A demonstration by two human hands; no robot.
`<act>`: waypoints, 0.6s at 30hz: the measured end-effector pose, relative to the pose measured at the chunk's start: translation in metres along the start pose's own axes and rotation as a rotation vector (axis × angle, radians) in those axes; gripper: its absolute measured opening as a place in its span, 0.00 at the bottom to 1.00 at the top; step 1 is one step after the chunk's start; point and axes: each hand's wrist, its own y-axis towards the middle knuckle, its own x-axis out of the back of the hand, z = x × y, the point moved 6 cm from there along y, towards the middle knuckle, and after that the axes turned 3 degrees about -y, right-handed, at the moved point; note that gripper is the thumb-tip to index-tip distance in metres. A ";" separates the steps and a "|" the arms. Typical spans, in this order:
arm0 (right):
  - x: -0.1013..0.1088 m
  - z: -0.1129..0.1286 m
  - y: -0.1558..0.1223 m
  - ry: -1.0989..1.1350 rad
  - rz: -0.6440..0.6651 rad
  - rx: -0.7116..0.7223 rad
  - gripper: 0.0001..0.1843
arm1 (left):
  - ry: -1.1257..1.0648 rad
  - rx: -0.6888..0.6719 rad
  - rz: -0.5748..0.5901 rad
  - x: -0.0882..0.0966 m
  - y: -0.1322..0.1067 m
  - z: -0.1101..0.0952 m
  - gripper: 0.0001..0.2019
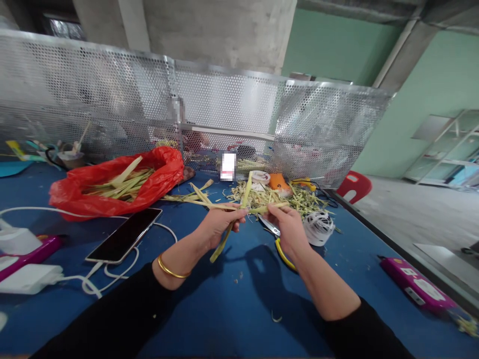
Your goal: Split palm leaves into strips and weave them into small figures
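Between my hands, above the blue table [224, 309], are crossed pale green leaf strips [246, 192]. My left hand [220, 222] pinches them near the crossing, with one strip end hanging down below the fingers and others reaching out to the left. With its fingertips, my right hand [288, 224] grips the strip end that points right. Partly hidden behind my right hand lies a pair of scissors with yellow handles [285, 255]. A loose coil of white plastic strip [319, 228] sits to the right of that hand.
A red plastic bag [116, 169] full of leaf strips stands at the left. Closer lie a cabled phone [127, 234] and a purple power strip [47, 249]. Leaf scraps [307, 199] heap beyond my hands, before a perforated metal screen [228, 94]. A purple packet-like object [415, 284] lies right.
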 end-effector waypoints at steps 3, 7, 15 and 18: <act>0.020 0.012 0.013 -0.180 -0.095 0.131 0.13 | 0.065 0.024 0.115 -0.003 -0.002 -0.002 0.12; 0.014 0.028 0.013 -0.621 0.015 0.358 0.12 | 0.150 0.006 0.255 -0.008 -0.002 0.000 0.09; -0.026 -0.007 -0.011 0.146 0.383 -0.188 0.15 | 0.191 0.009 0.159 -0.014 -0.003 0.012 0.14; -0.024 -0.008 -0.013 0.141 0.293 -0.148 0.16 | 0.217 -0.013 0.138 -0.021 -0.008 0.013 0.11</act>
